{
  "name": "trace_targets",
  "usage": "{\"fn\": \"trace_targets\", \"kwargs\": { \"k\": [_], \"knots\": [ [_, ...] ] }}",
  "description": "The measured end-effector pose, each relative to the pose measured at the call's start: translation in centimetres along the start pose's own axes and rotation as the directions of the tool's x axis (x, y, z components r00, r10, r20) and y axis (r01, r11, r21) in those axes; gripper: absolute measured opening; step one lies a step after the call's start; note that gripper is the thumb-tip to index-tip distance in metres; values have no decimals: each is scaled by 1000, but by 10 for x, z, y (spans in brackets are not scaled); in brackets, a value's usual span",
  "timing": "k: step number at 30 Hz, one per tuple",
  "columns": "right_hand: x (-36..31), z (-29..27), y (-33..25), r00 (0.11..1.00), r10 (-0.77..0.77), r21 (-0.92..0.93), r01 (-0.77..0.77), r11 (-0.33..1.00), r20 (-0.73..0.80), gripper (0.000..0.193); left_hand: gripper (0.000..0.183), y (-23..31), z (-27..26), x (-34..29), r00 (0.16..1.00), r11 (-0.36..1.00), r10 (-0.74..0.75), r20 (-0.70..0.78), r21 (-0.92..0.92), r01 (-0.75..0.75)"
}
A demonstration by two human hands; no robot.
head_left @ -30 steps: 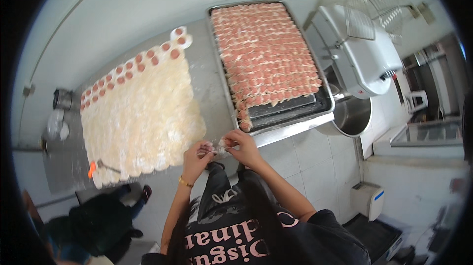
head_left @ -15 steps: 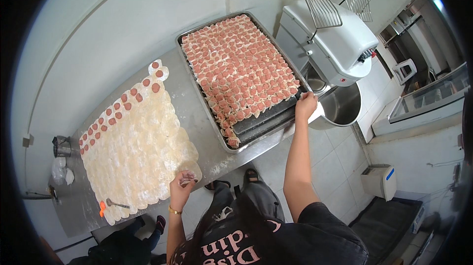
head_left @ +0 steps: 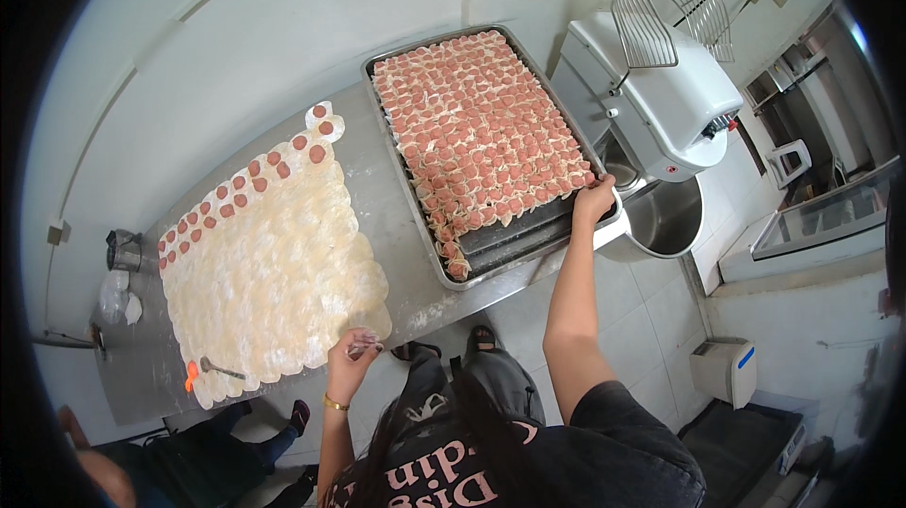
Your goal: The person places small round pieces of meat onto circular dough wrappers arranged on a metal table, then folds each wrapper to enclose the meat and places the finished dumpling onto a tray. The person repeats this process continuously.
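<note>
My left hand (head_left: 357, 355) is by the near right corner of a sheet of overlapping pale dough wrappers (head_left: 274, 272). Its floury fingers are curled closed, and whatever they may hold cannot be made out. Pink balls of filling (head_left: 239, 199) dot the wrappers along the far left edge. My right hand (head_left: 593, 204) reaches to the right side of a large metal tray (head_left: 425, 248), its fingers bunched together beside the end of a row. What is in them is hidden. Rows of small dumplings (head_left: 481, 126) with pink filling cover most of the tray.
An orange-handled tool (head_left: 192, 376) and a metal spatula-like tool (head_left: 223, 371) lie on the wrappers' near left corner. A white mixer (head_left: 651, 93) with a steel bowl (head_left: 665, 215) stands right of the steel table (head_left: 373, 196). Another person (head_left: 179, 465) is at the lower left.
The view has shifted, so table and tray sit farther right. My right hand has moved slightly inward from the tray's rim. My left hand stays curled by the wrappers. More of the other person shows.
</note>
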State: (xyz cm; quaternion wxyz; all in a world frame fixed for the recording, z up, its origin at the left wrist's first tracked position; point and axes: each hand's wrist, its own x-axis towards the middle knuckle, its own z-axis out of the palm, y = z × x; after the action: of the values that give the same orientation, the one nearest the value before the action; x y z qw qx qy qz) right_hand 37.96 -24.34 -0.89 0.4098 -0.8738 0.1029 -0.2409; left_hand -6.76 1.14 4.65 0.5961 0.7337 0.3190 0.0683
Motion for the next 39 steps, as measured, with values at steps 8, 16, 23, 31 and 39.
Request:
{"fn": "trace_targets", "kwargs": {
  "k": [8,16,23,31,39],
  "knots": [
    [9,6,17,1000,-1,-140,2,990,2,23,26,-8,6,-15,998,999,41,-55,-8,-41],
    [4,-31,10,991,-103,-168,117,979,88,47,28,5,-56,-24,929,969,88,-360,246,4],
    [-25,-43,-28,958,-198,109,178,978,209,36,16,5,-220,96,752,879,318,-578,476,-6],
    [-138,-84,-110,873,-317,34,328,944,371,33,21,63,-223,349,896,806,347,-277,577,-134],
    [-240,-162,-120,908,-93,-79,136,988,408,36,24,75,-147,482,959,765,160,-235,643,30]
  ]
}}
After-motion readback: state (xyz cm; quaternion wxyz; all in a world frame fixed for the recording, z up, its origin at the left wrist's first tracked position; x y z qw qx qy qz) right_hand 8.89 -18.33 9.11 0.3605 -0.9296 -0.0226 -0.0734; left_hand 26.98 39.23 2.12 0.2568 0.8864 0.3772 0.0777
